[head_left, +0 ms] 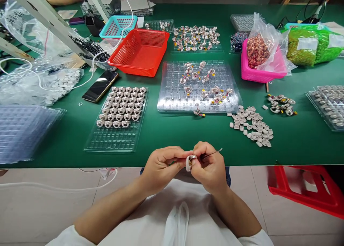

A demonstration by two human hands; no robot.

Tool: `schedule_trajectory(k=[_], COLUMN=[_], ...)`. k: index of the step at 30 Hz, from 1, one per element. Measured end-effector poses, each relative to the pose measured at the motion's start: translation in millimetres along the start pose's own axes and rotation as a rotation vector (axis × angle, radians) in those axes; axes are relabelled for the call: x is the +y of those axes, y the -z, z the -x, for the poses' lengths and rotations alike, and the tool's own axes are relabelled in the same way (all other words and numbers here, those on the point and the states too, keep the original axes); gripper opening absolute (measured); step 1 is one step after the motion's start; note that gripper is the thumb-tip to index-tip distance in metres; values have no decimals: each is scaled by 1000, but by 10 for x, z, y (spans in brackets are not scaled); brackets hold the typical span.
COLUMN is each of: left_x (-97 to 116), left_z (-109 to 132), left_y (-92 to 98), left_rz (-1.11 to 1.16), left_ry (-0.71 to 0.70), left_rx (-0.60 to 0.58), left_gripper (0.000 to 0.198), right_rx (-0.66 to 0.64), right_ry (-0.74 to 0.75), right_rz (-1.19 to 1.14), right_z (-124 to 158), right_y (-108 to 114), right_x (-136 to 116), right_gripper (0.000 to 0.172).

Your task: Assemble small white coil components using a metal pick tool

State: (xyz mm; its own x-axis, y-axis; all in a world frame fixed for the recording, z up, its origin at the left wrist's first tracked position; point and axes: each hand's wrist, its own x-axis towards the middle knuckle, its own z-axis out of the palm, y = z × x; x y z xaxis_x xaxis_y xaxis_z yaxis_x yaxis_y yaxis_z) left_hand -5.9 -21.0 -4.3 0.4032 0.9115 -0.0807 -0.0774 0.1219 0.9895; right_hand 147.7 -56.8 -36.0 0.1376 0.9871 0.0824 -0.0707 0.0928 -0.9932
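Close to my body, at the table's front edge, my left hand (pixel 162 169) pinches one side of a small white and silver earbud-like part (pixel 189 163). My right hand (pixel 211 165) grips its other side, and a thin dark tool with a pale tip (pixel 219 150) sticks out from between those fingers. Fingertips hide much of the part. To the left, a clear tray (pixel 111 142) carries rows of similar parts. Beyond my hands, a stack of clear trays (pixel 168 92) bears loose parts with wires. Small white caps (pixel 255 126) lie in a pile to the right.
Farther back are a red basket (pixel 142 56), a blue basket (pixel 118 27) and a pink basket (pixel 263 74). A black phone (pixel 100 86) lies left of the middle. Stacked trays (pixel 27 131) fill the left edge. A red stool (pixel 303 188) stands below right.
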Motion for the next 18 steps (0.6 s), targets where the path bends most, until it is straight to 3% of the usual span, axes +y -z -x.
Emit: schedule_trajectory(k=[4,9,14,18], left_x=[-31,11,59,22], left_z=[6,-46,-120,-143], left_y=[13,15,69,138], left_rz=[6,61,176,309], left_ry=[-3,154,235,272], left_rx=[-11,-18,-48,-99], left_gripper=[13,14,16,12], right_rx=[-10,-37,-242,-233], right_ry=[-48,-129,-203,-249], right_rz=[-20,20,25,-80], right_z=[1,-52,-103,-90], right_y=[-6,44,266,400], right_x=[30,-5,-143,-93], right_gripper=[17,13,6,19])
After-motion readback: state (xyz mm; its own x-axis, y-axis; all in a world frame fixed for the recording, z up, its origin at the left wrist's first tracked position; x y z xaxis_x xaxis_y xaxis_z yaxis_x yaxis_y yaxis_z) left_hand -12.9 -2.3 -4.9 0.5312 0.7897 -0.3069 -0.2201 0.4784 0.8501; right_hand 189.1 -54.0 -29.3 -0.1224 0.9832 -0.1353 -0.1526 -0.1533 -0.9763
